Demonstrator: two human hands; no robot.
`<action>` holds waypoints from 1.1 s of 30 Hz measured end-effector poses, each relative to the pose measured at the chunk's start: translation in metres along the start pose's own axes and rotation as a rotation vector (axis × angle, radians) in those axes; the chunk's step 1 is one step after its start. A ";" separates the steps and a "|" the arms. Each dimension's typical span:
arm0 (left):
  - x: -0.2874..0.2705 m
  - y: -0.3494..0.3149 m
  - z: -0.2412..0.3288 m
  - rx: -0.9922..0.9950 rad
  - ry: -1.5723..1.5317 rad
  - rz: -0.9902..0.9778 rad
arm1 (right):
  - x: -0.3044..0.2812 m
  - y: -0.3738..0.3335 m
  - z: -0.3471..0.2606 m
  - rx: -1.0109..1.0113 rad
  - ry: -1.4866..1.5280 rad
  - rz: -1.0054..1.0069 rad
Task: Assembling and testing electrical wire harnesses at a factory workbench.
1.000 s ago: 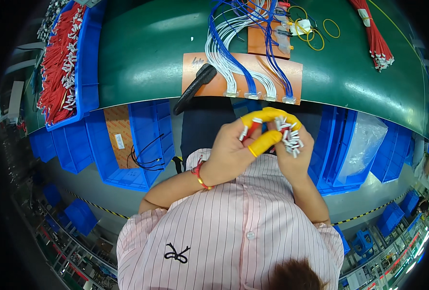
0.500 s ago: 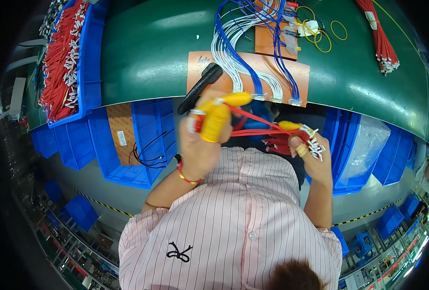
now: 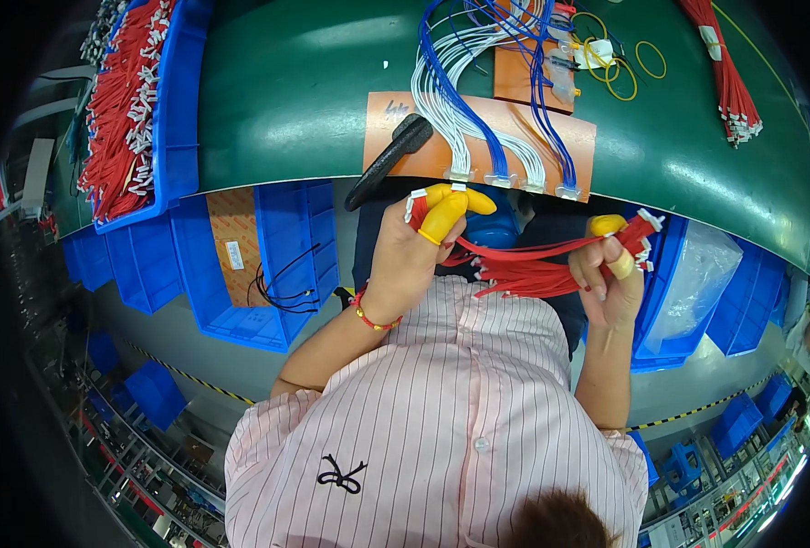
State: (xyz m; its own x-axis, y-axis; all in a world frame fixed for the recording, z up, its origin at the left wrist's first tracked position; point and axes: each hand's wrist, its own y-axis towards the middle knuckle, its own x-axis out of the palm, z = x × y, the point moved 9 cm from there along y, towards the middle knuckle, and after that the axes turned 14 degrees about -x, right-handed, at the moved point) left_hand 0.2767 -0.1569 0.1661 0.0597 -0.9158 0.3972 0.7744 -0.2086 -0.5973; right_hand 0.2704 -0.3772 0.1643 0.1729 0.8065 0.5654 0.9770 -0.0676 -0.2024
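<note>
Red wires with small white connectors on their ends (image 3: 528,272) stretch between my two hands, in front of the striped shirt. My left hand (image 3: 405,260), with yellow finger cots on some fingers, is closed on the left part of the wires; a white connector shows at its fingertips and another beside its index finger. My right hand (image 3: 610,283) grips the other end of the bundle, where several white connectors fan out past the fingers. It wears a yellow cot on one finger and a tan band on another. Beyond the left hand, a black handle-shaped piece (image 3: 391,160) rests against the orange board.
The orange board (image 3: 391,123) on the green table (image 3: 286,110) bears white and blue wires (image 3: 460,100). A blue bin (image 3: 181,119) of red wires stands left; another red bundle (image 3: 729,87) and yellow rings (image 3: 650,59) lie right. Blue crates (image 3: 222,315) sit below the table edge.
My left hand has turned and shifted up and right, its blur gone. My right hand has moved slightly right, and the red bundle now hangs more fully between the hands.
</note>
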 end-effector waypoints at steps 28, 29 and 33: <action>0.008 0.002 0.012 0.072 -0.046 -0.117 | 0.016 0.009 -0.001 -0.026 -0.373 0.186; 0.007 0.003 0.010 0.063 -0.067 -0.114 | 0.016 0.009 0.001 -0.018 -0.320 0.198; 0.006 0.006 0.004 0.026 -0.136 -0.118 | 0.023 0.003 0.008 -0.015 -0.154 0.293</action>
State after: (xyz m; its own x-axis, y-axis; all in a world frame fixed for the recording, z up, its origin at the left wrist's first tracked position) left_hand 0.2839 -0.1623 0.1679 0.0501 -0.8303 0.5550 0.7970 -0.3016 -0.5232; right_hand 0.2763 -0.3540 0.1700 0.4267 0.8310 0.3569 0.8906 -0.3174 -0.3257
